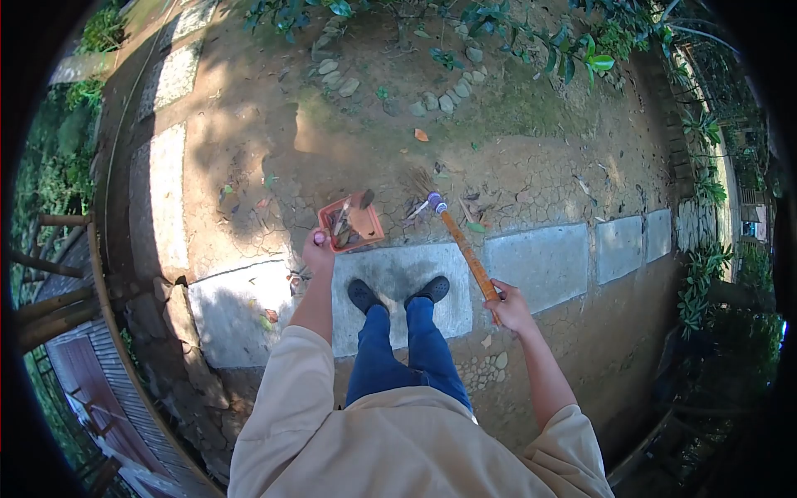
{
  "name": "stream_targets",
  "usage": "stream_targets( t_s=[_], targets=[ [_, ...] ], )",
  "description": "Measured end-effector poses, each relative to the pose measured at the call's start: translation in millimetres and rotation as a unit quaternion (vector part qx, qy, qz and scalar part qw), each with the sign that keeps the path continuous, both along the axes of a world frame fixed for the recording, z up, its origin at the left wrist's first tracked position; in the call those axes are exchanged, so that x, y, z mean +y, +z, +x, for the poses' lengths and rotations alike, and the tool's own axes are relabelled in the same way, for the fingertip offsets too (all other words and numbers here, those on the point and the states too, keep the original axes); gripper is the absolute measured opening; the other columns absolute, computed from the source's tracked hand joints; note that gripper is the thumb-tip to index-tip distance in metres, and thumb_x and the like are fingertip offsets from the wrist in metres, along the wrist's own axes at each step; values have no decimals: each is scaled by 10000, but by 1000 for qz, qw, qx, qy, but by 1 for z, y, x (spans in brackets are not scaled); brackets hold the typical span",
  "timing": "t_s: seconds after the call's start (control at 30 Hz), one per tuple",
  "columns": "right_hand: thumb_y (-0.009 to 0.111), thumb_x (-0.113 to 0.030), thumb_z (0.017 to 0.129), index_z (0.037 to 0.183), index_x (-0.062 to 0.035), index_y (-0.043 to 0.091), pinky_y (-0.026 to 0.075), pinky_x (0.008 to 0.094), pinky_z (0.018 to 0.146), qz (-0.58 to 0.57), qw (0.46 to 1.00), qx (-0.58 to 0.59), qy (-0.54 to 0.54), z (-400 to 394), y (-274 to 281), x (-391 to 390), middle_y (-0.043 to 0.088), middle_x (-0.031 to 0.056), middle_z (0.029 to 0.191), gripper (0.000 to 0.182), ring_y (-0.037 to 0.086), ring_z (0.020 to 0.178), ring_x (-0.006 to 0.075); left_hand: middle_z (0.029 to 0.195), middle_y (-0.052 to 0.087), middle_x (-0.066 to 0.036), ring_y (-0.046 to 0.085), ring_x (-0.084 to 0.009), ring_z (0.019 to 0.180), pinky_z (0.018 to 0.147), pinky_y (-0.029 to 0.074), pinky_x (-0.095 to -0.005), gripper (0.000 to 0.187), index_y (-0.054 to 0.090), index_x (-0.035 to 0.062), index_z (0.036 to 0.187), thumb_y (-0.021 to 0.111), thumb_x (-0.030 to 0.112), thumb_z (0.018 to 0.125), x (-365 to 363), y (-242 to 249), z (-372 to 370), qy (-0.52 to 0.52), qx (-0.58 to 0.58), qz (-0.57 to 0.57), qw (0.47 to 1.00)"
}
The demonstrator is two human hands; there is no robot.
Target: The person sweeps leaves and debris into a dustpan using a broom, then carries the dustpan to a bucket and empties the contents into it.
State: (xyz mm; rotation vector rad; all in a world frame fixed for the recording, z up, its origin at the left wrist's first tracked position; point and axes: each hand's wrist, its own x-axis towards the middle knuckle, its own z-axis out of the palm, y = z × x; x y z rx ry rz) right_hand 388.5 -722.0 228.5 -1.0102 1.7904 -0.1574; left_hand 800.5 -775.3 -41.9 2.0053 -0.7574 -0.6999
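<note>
Broom and Dustpan Held Above Cracked Ground

The right hand (510, 307) grips the orange-brown stick handle of a broom with purple binding (471, 253); the left hand (318, 253) holds a square orange dustpan containing leaves (362, 222). Beyond, dry leaves (475, 207) lie near the broom's bristles, then an arc of grey stones (447, 104).

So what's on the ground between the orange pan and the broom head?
Cracked soil, with a pale strip and dark scraps near the broom head, in the head view.

an outdoor yard or garden, shown by bare cracked soil (531, 174), concrete slabs (538, 264) and leafy plants (573, 50).
</note>
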Motion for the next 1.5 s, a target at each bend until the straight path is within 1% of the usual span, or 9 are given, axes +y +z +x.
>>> stream_targets(
  t_s=[0.1,0.17,0.33,0.5,0.63,1.0,1.13,1.3,1.5],
  targets=[
    [703,-52,746,1394,77,467,473,333,481,26,1000,-13,-6,3,-9,-1,660,157,714,701,602,503,174,950,715,-113,686,-213,849,779,531,-342,343,681,89,1096,769,34,770,-1,8,-12,-2,4,52,999],
    [699,-44,747,1395,77,466,466,328,474,58,997,-41,-8,3,-8,2,650,138,695,699,594,496,170,984,685,-77,652,-169,901,821,509,-306,339,645,55,1137,725,0,812,0,-10,-10,-5,37,57,998],
    [690,2,741,1393,68,475,444,300,450,121,982,-131,-63,-14,29,23,632,96,713,690,560,477,152,1001,641,-37,615,-138,939,850,487,-274,341,608,39,1177,691,-23,852,-1,-9,-20,19,120,37,992],
    [685,34,761,1399,59,470,455,267,456,111,984,-122,-61,-14,52,41,659,92,804,674,558,518,116,996,632,-35,603,-135,935,864,480,-274,342,600,43,1186,691,-18,862,3,-2,-24,17,125,3,992],
    [676,39,761,1409,58,458,454,267,462,92,987,-108,-74,-18,53,42,661,99,836,683,551,532,113,943,682,-50,637,-145,864,811,507,-288,305,639,49,1135,715,4,843,10,-3,-23,15,90,-22,996],
    [664,-6,765,1407,57,465,449,308,466,44,996,-36,-71,-33,60,56,634,129,775,676,563,499,142,984,707,-113,684,-219,902,797,525,-330,343,657,88,1133,757,50,806,21,22,-24,-98,-18,-3,995],
    [667,-20,759,1393,48,490,445,321,466,42,998,-7,-56,-27,40,66,633,125,753,661,565,502,142,981,703,-108,680,-215,905,808,524,-332,344,655,81,1136,754,41,809,15,16,-29,-81,13,0,997],
    [679,-20,758,1386,37,504,444,313,465,94,990,-77,-71,-24,19,76,641,106,761,654,563,510,139,989,696,-97,670,-208,903,831,521,-331,341,656,77,1139,745,30,814,5,-15,-21,-64,69,-9,996],
    [690,11,771,1416,22,472,450,285,462,127,979,-130,-95,-16,54,77,644,95,799,681,554,513,127,1035,688,-84,654,-189,921,838,514,-315,398,648,72,1170,760,20,791,9,-29,-11,-79,59,21,995]
  ],
)
